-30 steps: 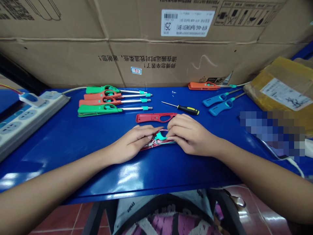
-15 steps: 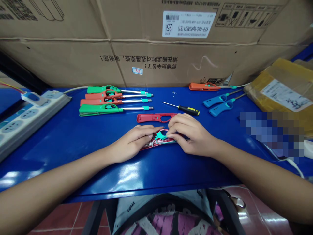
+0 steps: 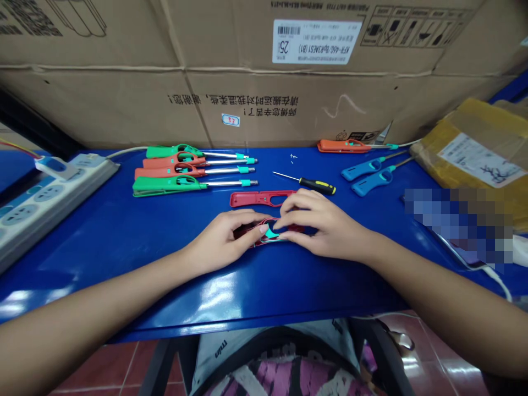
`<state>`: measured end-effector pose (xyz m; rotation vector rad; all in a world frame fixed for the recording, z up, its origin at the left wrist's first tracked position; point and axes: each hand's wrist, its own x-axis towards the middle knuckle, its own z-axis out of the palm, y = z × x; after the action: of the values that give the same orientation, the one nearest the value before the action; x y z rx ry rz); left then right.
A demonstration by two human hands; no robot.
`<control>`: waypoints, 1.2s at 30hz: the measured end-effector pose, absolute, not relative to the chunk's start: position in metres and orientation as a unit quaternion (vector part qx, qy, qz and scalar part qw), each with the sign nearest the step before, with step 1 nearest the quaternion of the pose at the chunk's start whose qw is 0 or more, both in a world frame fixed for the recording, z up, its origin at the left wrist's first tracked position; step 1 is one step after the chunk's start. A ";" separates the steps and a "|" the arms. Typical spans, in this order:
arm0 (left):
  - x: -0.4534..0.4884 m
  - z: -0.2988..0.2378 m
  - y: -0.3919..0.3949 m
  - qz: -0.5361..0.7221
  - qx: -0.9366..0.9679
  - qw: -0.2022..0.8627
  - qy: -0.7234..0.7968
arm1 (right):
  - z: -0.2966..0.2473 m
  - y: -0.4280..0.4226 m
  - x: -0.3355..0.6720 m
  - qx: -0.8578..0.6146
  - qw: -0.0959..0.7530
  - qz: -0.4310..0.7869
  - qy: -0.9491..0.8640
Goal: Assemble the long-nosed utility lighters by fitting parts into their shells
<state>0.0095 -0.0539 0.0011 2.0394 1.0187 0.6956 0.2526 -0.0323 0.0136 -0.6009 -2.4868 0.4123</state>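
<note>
An opened red lighter casing (image 3: 296, 227) lies on the table in front of me, with thin wires along its edge and a teal trigger (image 3: 271, 234) at its finger hole. My left hand (image 3: 226, 235) is closed around the casing's left end, its thumb against the trigger's left side. From the right, my right hand (image 3: 319, 223) pinches at the trigger with thumb and index finger; its other fingers curl over the casing. Both hands hide much of the inside. Just behind lies the matching red casing half (image 3: 256, 198), partly covered by my right hand.
A screwdriver (image 3: 317, 185) lies behind my right hand. Several green and orange lighters (image 3: 171, 186) are lined up back left. An orange lighter (image 3: 344, 146) and two blue lighters (image 3: 373, 180) lie back right. A power strip (image 3: 53, 190) borders the left, a taped package (image 3: 474, 148) the right.
My left thumb has moved right onto the trigger, which now sits lower in the casing and shows less. My right fingers have shifted slightly left.
</note>
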 end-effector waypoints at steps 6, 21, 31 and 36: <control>0.009 0.002 -0.061 0.318 0.815 0.287 0.391 | 0.018 -0.033 0.254 -0.287 0.286 0.192 -0.894; 0.005 0.005 -0.062 0.307 0.874 0.211 0.312 | 0.009 -0.030 0.256 -0.235 0.295 0.104 -0.920; 0.007 0.001 -0.062 0.321 0.861 0.218 0.329 | 0.010 -0.033 0.255 -0.217 0.289 0.070 -0.930; 0.008 0.000 -0.064 0.343 0.835 0.231 0.364 | 0.007 -0.034 0.253 -0.251 0.278 0.117 -0.920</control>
<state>0.0082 -0.0640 -0.0001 2.2957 1.0004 0.9421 0.2526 -0.0344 0.0068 -0.6733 -2.4687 0.3149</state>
